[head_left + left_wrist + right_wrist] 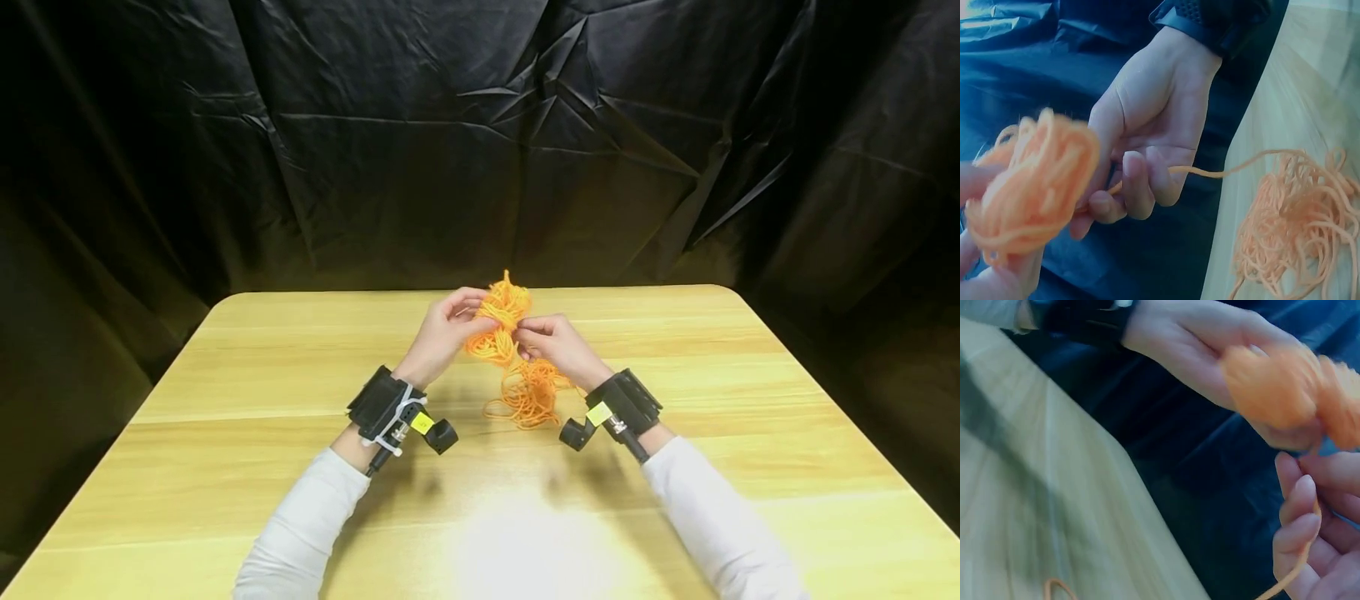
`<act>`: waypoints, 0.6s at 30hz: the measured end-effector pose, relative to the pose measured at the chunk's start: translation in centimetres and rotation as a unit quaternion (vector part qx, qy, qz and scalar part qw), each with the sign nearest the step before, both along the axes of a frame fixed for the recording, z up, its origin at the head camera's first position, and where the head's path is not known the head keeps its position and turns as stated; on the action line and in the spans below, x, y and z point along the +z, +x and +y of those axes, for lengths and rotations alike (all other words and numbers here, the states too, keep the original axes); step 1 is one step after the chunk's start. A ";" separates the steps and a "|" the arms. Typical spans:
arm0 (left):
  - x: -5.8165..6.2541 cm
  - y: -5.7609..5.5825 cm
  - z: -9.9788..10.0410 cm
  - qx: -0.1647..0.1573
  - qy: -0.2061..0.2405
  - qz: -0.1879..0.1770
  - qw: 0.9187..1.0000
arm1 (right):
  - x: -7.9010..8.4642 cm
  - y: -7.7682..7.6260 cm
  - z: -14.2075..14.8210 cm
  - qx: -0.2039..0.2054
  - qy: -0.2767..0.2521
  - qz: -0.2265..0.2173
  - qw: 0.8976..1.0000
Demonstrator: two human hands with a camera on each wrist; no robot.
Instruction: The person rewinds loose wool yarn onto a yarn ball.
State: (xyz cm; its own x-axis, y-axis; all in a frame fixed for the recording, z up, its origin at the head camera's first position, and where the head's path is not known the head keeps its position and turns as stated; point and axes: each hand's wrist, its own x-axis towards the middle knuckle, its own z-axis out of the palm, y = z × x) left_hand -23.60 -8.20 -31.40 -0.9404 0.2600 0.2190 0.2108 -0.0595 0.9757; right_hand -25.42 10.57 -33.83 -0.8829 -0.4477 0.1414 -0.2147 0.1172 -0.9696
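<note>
My left hand (442, 332) grips an orange yarn bundle (507, 305) above the far middle of the table; the bundle is pinched in at its waist, with loops on both sides. Beside it, my right hand (553, 343) pinches a single yarn strand (1207, 173) between thumb and fingers. In the left wrist view that strand passes through the curled right fingers (1137, 184) and runs to a loose yarn pile (1297, 219) on the table. The bundle hides part of the left fingers in the right wrist view.
The light wooden table (225, 467) has rounded far corners, and a black curtain (420, 167) hangs behind it. Each wrist carries a black strap with a small camera (441, 436). The loose pile lies below and between the hands.
</note>
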 end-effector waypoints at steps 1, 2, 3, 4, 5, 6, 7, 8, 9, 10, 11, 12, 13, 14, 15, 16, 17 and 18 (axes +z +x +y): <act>-0.1 -0.1 0.1 0.015 0.009 0.002 1.000 | 0.0 0.2 -0.2 -0.001 -0.002 0.000 1.000; -0.1 -0.1 0.1 0.028 0.017 0.002 0.999 | 0.1 0.4 -0.4 -0.005 -0.002 -0.001 1.000; -0.1 -0.2 0.2 0.042 0.023 0.003 0.999 | 0.1 0.6 -0.6 -0.009 0.000 -0.003 1.000; -0.2 -0.2 0.3 0.053 0.028 0.003 0.998 | 0.2 0.7 -0.7 -0.013 0.002 -0.005 1.000; -0.2 -0.3 0.4 0.062 0.032 0.004 0.998 | 0.2 0.9 -0.9 -0.017 0.003 -0.012 1.000; -0.2 -0.3 0.5 0.071 0.037 0.006 0.997 | 0.2 1.2 -1.1 -0.019 0.004 -0.019 1.000; -0.3 -0.3 0.6 0.078 0.041 0.007 0.996 | 0.1 1.3 -1.2 -0.020 0.005 -0.024 1.000; -0.3 -0.3 0.7 0.086 0.046 0.008 0.995 | 0.1 1.5 -1.3 -0.020 0.007 -0.030 0.999; -0.3 -0.3 0.8 0.094 0.052 0.008 0.994 | 0.0 1.7 -1.4 -0.018 0.009 -0.035 0.999; -0.3 -0.3 0.9 0.101 0.057 0.007 0.993 | -0.1 1.8 -1.6 -0.015 0.011 -0.038 0.999; -0.3 -0.3 0.9 0.108 0.060 0.004 0.992 | -0.2 1.9 -1.7 -0.011 0.012 -0.038 0.999; -0.3 -0.3 1.0 0.113 0.064 0.002 0.992 | -0.3 2.1 -1.8 -0.007 0.013 -0.034 0.999; -0.3 -0.3 1.0 0.117 0.066 0.000 0.991 | -0.4 2.1 -1.9 -0.004 0.012 -0.031 0.999; -0.4 -0.3 1.0 0.119 0.069 -0.002 0.990 | -0.5 2.2 -2.0 -0.001 0.009 -0.031 0.999; -0.4 -0.4 1.1 0.120 0.072 -0.003 0.990 | -0.6 2.3 -2.0 0.001 0.006 -0.028 1.000; -0.4 -0.4 1.1 0.121 0.071 -0.004 0.990 | -0.6 2.4 -2.1 0.002 0.003 -0.026 1.000; -0.4 -0.4 1.1 0.122 0.072 -0.003 0.990 | -0.6 2.5 -2.1 0.003 0.000 -0.025 1.000; -0.4 -0.4 1.2 0.123 0.073 -0.002 0.990 | -0.6 2.5 -2.1 0.002 -0.001 -0.028 1.000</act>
